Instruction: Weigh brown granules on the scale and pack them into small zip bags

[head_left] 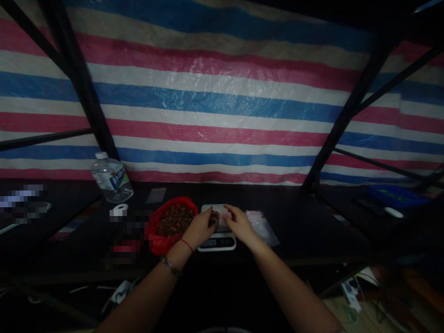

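A kitchen scale (228,241) with a pale platform and a dark display lies in front of me. Over the left part of its platform is my left hand (200,227), its fingers and thumb curled round a small clump of brown pieces (215,216). Whether a clear bag encloses the clump is too dim to tell. My right hand (240,224) hovers at the platform's right side, thumb and fingers apart, with nothing visible in it. Just left of my left hand, a red plastic bag (162,246) stands open, full of similar small brown pieces (175,219).
Clear zip bags (261,226) lie right of the scale; another small clear bag (156,195) lies farther back. A large clear bottle (113,180) and a white roll (120,209) are on the left. Dark metal posts (336,125) and a striped sheet (215,111) bound the black table (294,226).
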Available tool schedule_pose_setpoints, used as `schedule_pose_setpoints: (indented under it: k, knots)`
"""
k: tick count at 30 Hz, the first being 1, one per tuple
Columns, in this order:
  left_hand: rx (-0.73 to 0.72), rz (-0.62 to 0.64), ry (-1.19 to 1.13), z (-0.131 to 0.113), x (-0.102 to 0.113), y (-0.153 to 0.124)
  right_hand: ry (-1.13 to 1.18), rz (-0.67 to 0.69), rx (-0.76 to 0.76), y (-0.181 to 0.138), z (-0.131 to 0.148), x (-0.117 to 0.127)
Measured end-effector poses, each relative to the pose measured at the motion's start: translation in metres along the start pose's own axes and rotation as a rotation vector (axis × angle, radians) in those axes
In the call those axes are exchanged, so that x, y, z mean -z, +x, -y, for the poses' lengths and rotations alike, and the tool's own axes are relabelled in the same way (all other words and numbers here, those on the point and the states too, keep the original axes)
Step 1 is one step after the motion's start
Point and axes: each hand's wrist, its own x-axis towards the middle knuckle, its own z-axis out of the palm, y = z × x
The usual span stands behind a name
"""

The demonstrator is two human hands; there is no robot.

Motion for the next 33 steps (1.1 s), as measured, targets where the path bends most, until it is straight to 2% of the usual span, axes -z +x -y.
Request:
schedule_pose_setpoints:
  k: [7,13,17,25,28,31,33]
  knots:
    - [-0.001,0.015,-0.029,0.001,0.004,0.002,-0.015,-0.036,-0.007,0.002,-0.012,0.018]
    - [0.007,-0.026,-0.030,0.001,0.005,0.003,0.007,-0.031,-0.020,0.003,-0.016,0.029]
    - [-0.013,-0.063,-0.022,0.002,0.004,0.002,0.021,-0.032,-0.023,0.002,-0.014,0.033]
    - [0.003,-0.057,-0.029,0.008,-0.005,0.002,0.009,-0.022,-0.002,0.003,-0.014,0.032]
    - [0.012,-0.099,0.016,0.005,0.008,-0.002,-0.021,-0.023,-0.023,0.002,-0.014,0.036]
    - [0.015,-0.141,0.093,0.005,0.035,-0.008,-0.062,-0.006,-0.096,0.002,-0.016,0.042]
    - [0.045,-0.119,0.165,0.011,0.055,-0.012,-0.082,0.048,-0.159,0.004,-0.019,0.048]
